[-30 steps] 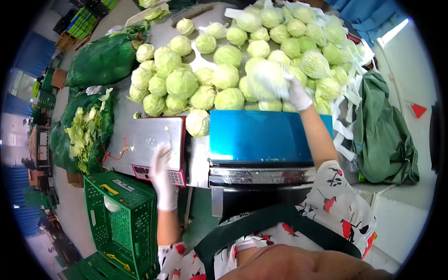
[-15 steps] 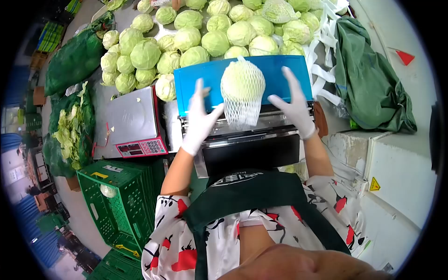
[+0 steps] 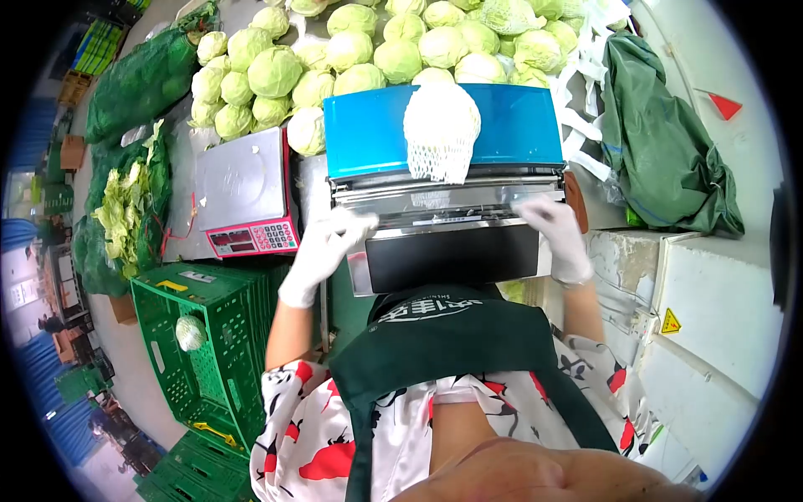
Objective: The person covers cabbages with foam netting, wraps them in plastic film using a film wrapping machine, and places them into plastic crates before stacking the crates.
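Netted cabbage beyond left hand, apart.

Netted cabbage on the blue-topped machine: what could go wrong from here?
The netted cabbage is round and neither hand holds it, so it might roll off the blue-topped machine. The gloved left hand and right hand are near its metal front strip and could perhaps get pinched.

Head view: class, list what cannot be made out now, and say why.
In the head view:
Scale: display too small to read.
Cabbage pile: far side cut off by the top edge.
Netted cabbage: underside hidden by its own bulk.
Right hand: fingers blurred, contact with blue-topped machine unclear.
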Demonstrator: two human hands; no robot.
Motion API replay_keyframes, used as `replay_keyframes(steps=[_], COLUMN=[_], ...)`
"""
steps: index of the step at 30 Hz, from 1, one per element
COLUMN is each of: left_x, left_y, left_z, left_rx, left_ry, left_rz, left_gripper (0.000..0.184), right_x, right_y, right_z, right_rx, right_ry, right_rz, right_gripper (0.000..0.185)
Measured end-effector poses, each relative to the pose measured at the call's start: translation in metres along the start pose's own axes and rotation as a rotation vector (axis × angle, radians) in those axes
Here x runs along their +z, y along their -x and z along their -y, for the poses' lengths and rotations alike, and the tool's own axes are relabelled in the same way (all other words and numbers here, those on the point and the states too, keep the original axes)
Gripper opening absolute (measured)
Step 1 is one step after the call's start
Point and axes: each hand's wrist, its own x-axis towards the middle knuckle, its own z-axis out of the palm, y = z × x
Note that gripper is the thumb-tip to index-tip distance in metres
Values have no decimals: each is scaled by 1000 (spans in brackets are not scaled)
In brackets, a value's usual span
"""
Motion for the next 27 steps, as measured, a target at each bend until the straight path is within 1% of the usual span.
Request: replay_keyframes(steps=[1,2,3,4,5,6,7,8,9,10,11,12,13,14,15,18,19,20,22,24,25,26,27], left_x=[-15,-29,-46,-57,-50,-44,-42,-43,-32,-16,-2,15,29,41,40,46,53,61,74,85,94,100,101], left_y=[10,14,13,10,-2,-37,-75,-104,-134,-163,-185,-202,-211,-212,-212,-193,-179,-161,-113,-63,-42,-22,-15], left_z=[-24,-42,-47,-49,-50,-70,-68,-52,-20,11,27,43,35,31,30,33,35,37,14,-7,-1,-6,-2], left_rx=[77,152,210,268,225,285,381,362,356,365,471,565,483,350,293,99,27,-30,-168,-336,-448,-422,-530], left_ry=[-4,-5,92,187,584,546,245,-50,-232,-316,-554,-530,-251,-67,45,292,363,334,533,659,687,666,685], left_rz=[56,110,113,115,-47,-140,-199,-151,-112,-4,7,-11,44,24,39,76,87,83,259,400,495,525,610], left_gripper=[17,15,24,36,80,118,129,141,148,149,148,148,144,138,130,107,100,80,75,72,74,79,81], right_x=[-20,-39,-59,-65,-69,-68,-53,-37,-30,-20,-4,10,19,28,28,39,42,42,38,31,32,40,49], right_y=[12,19,17,10,-1,-16,-49,-89,-123,-154,-180,-199,-205,-206,-202,-175,-158,-133,-75,-23,5,20,35], right_z=[34,47,54,68,82,90,92,88,67,41,13,-2,3,6,14,7,-7,-7,17,33,15,5,-6], right_rx=[72,-65,-289,-278,-266,-256,-378,-504,-603,-695,-717,-738,-556,-364,-358,-247,-142,-11,74,495,505,524,543], right_ry=[46,73,-24,-44,-65,-86,13,115,447,782,829,875,626,375,330,50,-26,-148,-117,-166,-269,-319,-369], right_rz=[166,295,419,270,122,-26,-63,-97,-39,16,82,147,242,334,310,269,238,248,231,385,389,383,376], right_gripper=[15,14,11,16,21,27,48,70,92,115,123,131,131,132,121,103,80,69,63,62,62,63,64])
